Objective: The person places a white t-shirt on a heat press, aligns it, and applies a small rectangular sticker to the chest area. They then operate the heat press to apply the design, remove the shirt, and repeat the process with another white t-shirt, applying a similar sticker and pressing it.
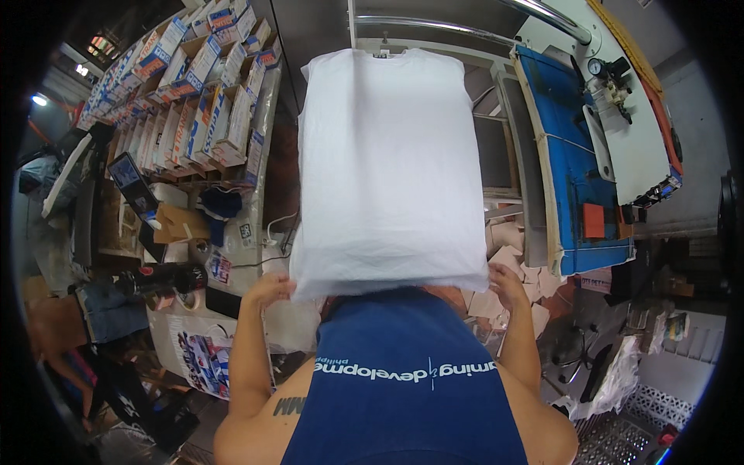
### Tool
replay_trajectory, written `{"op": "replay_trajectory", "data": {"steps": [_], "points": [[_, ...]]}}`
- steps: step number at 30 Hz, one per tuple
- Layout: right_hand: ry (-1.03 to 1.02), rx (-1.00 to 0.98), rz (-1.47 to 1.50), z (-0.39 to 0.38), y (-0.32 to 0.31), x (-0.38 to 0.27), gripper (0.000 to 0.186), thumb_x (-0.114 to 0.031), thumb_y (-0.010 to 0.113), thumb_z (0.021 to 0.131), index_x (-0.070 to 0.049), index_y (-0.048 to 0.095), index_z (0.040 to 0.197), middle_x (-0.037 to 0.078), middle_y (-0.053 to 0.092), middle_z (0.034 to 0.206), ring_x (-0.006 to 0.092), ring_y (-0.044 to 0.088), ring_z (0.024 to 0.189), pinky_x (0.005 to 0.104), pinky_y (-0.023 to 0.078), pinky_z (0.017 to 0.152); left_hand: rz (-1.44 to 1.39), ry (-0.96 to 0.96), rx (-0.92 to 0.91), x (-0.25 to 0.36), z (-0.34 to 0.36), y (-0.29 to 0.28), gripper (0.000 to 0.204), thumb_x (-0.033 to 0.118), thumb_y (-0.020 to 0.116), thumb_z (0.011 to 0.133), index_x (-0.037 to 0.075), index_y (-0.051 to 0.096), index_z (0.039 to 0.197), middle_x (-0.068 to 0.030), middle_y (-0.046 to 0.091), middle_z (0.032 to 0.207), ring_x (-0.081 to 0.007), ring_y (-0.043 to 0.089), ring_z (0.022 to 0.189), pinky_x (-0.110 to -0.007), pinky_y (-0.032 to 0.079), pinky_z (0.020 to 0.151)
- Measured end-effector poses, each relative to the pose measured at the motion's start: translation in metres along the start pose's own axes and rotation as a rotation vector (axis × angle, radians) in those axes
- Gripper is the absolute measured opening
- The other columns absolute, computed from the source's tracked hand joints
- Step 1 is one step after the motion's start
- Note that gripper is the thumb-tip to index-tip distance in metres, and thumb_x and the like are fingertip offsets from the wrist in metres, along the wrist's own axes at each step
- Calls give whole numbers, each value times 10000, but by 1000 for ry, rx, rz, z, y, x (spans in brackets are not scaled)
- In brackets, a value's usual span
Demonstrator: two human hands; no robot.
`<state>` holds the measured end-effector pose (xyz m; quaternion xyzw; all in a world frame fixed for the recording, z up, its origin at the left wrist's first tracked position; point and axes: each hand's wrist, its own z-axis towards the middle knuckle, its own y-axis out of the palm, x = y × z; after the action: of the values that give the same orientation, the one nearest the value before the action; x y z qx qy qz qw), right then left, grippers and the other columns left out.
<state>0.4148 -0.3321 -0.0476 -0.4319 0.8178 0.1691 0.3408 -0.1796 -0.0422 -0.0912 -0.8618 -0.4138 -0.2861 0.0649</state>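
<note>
Nearest us: left hand (pixel 272 288) and right hand (pixel 508 285), well apart, fingers of each pinched on a lower corner of a white shirt (pixel 391 170). The shirt lies spread flat before us, between the hands and beyond, neckline (pixel 407 54) away. Farther right we note a blue panel (pixel 564 101); farther left, rows of cartons (pixel 203 128). Past the neckline, a metal bar (pixel 434 25).

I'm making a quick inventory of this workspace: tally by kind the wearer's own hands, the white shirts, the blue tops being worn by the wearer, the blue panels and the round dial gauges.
Own hands: 2 (left hand, right hand)
White shirt: 1
Worn blue top: 1
Blue panel: 1
Round dial gauge: 1
Total: 6
</note>
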Motion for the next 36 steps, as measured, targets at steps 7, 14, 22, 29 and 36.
{"op": "replay_trajectory", "data": {"steps": [7, 14, 22, 29, 36], "points": [[3, -203, 331, 50, 60, -65, 503, -312, 591, 1015, 8, 494, 1391, 137, 630, 1309, 272, 614, 1173, 423, 486, 1035, -572, 429, -301, 81, 50, 40, 660, 555, 420, 1036, 19, 512, 1408, -69, 655, 1289, -226, 637, 1128, -410, 481, 1033], [-135, -167, 422, 34, 43, -64, 482, -253, 603, 1012, 18, 495, 1395, 159, 631, 1316, 293, 603, 1217, 447, 471, 1061, -684, 466, 44, 67, 37, 24, 312, 186, 650, 985, 14, 604, 1242, -91, 700, 1146, -217, 684, 1008, -399, 556, 917], [-116, -103, 483, 38, 42, -56, 351, -253, 595, 1022, 18, 591, 1245, 152, 662, 1239, 275, 624, 1146, 432, 496, 1032, -661, 483, 21, 58, 37, 20, 234, 175, 694, 952, 12, 647, 1114, -84, 713, 1035, -221, 692, 950, -396, 563, 882], [-178, -41, 531, 41, 37, -53, 388, -255, 599, 1019, 45, 578, 1264, 162, 648, 1268, 303, 616, 1148, 434, 483, 1043, -649, 479, 68, 62, 38, 10, 150, 129, 732, 919, 46, 632, 995, -66, 700, 961, -231, 692, 922, -414, 584, 822], [-244, 1, 642, 53, 28, -36, 246, -190, 616, 1006, 5, 608, 1156, 124, 684, 1127, 280, 644, 1054, 421, 509, 985, -887, 495, -144, 56, 27, 13, 231, 175, 708, 941, 54, 654, 1131, -72, 717, 1045, -239, 696, 936, -427, 585, 839]]}}
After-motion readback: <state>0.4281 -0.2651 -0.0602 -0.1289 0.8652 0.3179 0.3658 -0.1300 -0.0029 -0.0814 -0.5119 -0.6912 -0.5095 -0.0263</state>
